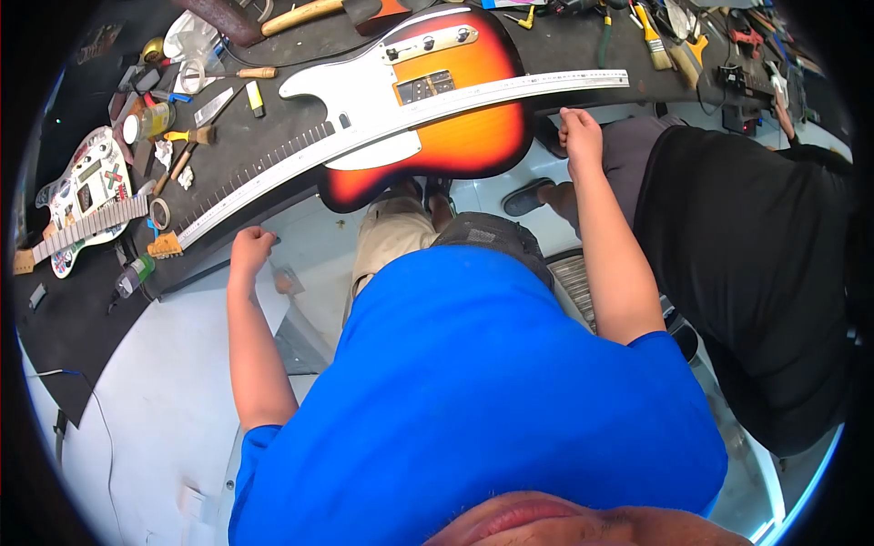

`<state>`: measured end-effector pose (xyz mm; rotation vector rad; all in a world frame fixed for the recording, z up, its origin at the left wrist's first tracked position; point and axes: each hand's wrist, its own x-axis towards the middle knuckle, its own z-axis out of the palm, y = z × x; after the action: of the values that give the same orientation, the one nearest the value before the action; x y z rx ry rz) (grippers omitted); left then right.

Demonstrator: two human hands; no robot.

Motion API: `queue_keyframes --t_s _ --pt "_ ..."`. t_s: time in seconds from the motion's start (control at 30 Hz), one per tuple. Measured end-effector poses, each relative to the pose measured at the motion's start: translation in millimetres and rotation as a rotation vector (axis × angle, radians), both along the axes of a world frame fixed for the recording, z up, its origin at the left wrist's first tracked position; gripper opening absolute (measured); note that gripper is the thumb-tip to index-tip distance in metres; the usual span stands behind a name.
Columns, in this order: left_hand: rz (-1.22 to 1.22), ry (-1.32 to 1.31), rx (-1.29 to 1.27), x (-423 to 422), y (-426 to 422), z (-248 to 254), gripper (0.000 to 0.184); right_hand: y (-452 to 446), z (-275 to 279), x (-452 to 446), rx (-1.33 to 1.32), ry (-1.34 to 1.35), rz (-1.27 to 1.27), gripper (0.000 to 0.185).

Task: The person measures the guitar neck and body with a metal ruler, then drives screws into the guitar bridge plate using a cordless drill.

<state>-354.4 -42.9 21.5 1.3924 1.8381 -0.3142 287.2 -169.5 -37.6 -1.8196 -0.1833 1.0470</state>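
A sunburst electric guitar point(487, 136) with a white pickguard point(337, 86) lies face up along the bench's near edge. Its neck runs left to a wooden headstock point(166, 246). A long white ruler point(410, 118) rests lengthwise over the neck and body, past the body's right end. My left hand point(250, 252) is loosely closed below the headstock end, apart from the neck, with nothing visible in it. Near the body's lower right side, my right hand point(581, 136) is curled, thumb against fingers, below the ruler's right end. I see nothing held there.
A second guitar point(91, 196) covered in stickers lies at the left. Brushes point(651, 41), a yellow marker point(255, 98), a jar point(150, 121) and a hammer point(305, 16) lie around the dark bench point(68, 328). A person in black point(746, 237) stands close at my right.
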Motion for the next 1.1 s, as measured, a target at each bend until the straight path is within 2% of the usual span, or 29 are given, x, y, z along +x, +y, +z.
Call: queue_keyframes --t_s 0.07,0.17,0.27,0.47,0.57,0.6,0.67,0.73,0.77,0.87,0.9,0.97,1.0,1.1 --pt "-0.156 0.005 0.083 -7.1 -9.1 -24.6 0.028 3.8 -8.3 -0.5 -0.072 0.055 -0.039 0.016" --pt "0.092 -0.087 0.051 -5.4 -11.6 -55.2 0.031 -1.0 -29.9 6.7 -0.126 0.097 -0.01 0.023" --pt "0.216 -0.144 0.038 3.8 -7.2 -52.9 0.036 -1.6 -30.6 6.8 -0.224 0.122 0.036 0.032" --pt "0.216 -0.181 -0.034 11.2 0.8 -35.5 0.034 -1.9 -32.7 4.1 -0.2 0.154 0.029 0.033" --pt "-0.168 -0.014 -0.303 39.2 15.1 -7.0 0.034 -2.3 -30.4 2.1 -0.219 0.141 0.022 0.037" --pt "-0.267 -0.03 -0.326 67.6 20.3 21.7 0.032 -4.1 -30.4 2.9 -0.225 0.133 0.03 0.037" --pt "-0.477 -0.142 -0.128 104.3 22.5 37.3 0.028 -2.5 -31.2 3.9 -0.232 0.118 0.053 0.037" --pt "-0.463 -0.342 0.186 161.4 19.6 64.7 0.023 -0.8 -25.2 0.8 -0.246 0.105 0.032 0.034" --pt "-0.402 -0.365 0.256 183.7 16.9 66.7 0.021 1.0 -23.1 0.2 -0.251 0.096 0.02 0.034" --pt "-0.726 -0.372 0.7 245.0 12.6 62.5 0.022 0.5 -27.9 -4.9 -0.244 -0.102 -0.007 0.033" --pt "-0.819 -0.348 0.746 262.6 12.2 63.6 0.024 1.0 -23.5 -11.1 -0.206 -0.278 -0.028 0.033" --pt "-0.831 -0.361 0.725 287.6 11.0 57.8 0.024 5.9 -5.7 -31.6 -0.122 -0.629 -0.063 0.031" --pt "-0.865 -0.363 0.734 294.1 13.6 54.9 0.024 7.2 1.4 -42.0 -0.06 -0.696 -0.011 0.027" --pt "-0.949 -0.361 0.762 306.8 26.2 49.1 0.025 22.7 50.8 -78.4 0.229 -0.903 0.401 0.013"
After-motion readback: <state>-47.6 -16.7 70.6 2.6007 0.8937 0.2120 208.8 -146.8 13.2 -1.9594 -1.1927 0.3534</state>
